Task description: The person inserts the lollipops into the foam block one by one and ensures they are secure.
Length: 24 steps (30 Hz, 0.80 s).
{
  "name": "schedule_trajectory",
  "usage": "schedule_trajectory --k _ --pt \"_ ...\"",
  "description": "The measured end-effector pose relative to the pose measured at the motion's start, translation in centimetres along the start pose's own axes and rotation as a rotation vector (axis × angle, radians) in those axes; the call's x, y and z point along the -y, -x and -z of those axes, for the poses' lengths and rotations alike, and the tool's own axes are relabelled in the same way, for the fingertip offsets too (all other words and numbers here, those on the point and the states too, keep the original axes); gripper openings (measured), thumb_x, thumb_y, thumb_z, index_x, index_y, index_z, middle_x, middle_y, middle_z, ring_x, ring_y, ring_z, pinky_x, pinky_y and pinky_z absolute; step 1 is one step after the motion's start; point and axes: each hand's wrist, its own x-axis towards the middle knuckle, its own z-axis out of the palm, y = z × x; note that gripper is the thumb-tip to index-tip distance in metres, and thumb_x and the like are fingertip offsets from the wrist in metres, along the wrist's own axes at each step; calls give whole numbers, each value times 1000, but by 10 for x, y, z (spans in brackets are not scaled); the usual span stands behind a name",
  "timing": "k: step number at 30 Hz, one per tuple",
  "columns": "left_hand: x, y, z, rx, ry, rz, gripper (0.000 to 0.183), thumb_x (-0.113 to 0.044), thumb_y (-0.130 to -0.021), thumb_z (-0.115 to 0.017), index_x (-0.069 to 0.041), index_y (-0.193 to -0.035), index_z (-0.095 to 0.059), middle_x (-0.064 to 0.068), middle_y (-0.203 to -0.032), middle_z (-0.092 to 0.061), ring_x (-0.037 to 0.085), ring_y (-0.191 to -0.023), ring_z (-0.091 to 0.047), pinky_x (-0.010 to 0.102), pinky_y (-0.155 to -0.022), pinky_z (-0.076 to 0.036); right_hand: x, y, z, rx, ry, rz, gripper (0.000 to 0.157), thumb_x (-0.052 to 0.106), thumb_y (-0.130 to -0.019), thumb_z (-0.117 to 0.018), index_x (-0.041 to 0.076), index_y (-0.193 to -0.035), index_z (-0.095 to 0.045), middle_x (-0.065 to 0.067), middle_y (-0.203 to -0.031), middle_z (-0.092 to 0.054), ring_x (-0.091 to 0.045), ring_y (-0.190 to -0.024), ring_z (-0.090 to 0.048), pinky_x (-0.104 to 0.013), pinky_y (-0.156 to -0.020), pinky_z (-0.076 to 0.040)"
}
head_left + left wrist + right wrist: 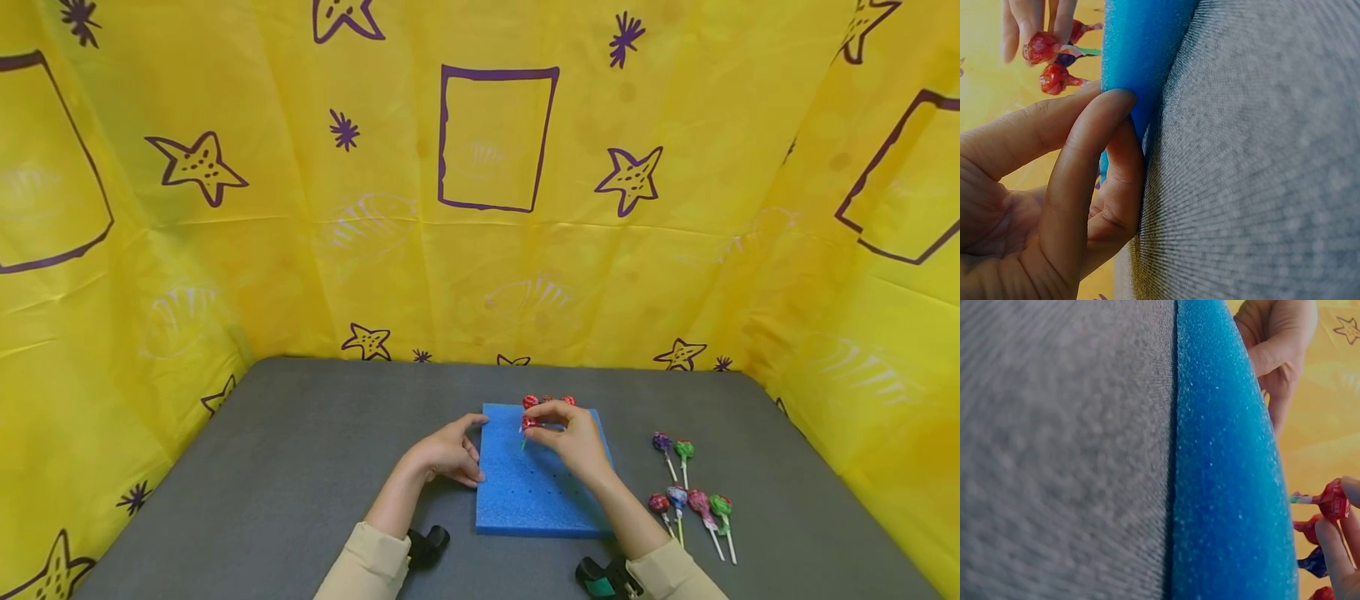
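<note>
A blue foam block (517, 511) with small holes in its top lies flat on the table. My left hand (448, 454) presses its fingertips against the block's left side, index finger and thumb spread along the edge. Above the block, my right hand (576, 446) pinches a red-wrapped lollipop (1335, 500) by its head, the green-ended stick pointing down at the foam. Behind that hand, several lollipops stand upright in the block's far part, among them a red lollipop (530, 401) and a dark blue lollipop (1314, 562); the hand partly hides them.
To the right of the block, several loose lollipops lie on the grey table (322, 467), including a purple lollipop (662, 442), a green lollipop (722, 506) and a pink lollipop (699, 501). A yellow printed curtain (480, 275) stands behind and at both sides.
</note>
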Motion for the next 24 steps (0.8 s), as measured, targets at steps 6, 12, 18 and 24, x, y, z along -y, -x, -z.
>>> schedule_trajectory --k 6,12,18,24 --pt "0 -1 0 0 2 4 91 13 -75 -73 -14 -152 -32 11 -85 -55 18 -63 -65 33 -61 -63 2 0 3 -19 10 -7 20 10 -79 -81 14 -98 -77 -8 -103 -75 -22 -101 -68 -25 -82 -62" --pt "0 -1 1 7 7 0 92 14 -75 -73 -14 -153 -32 10 -86 -55 18 -63 -65 33 -61 -63 5 0 7 -29 3 -6 20 10 -80 -80 13 -100 -76 -9 -109 -74 -24 -105 -68 -36 -90 -62" --pt "0 -3 1 15 10 -1 92 15 -75 -72 -13 -153 -31 11 -85 -55 18 -64 -65 32 -61 -63 4 -2 12 -35 -3 0 21 10 -80 -80 11 -101 -76 -10 -107 -74 -24 -104 -68 -36 -93 -61" --pt "-1 -3 1 19 4 7 92 14 -75 -72 -14 -153 -31 11 -86 -55 18 -65 -66 32 -62 -63 3 -4 20 -53 22 8 23 9 -81 -79 10 -104 -75 -13 -106 -75 -25 -102 -68 -25 -86 -60"
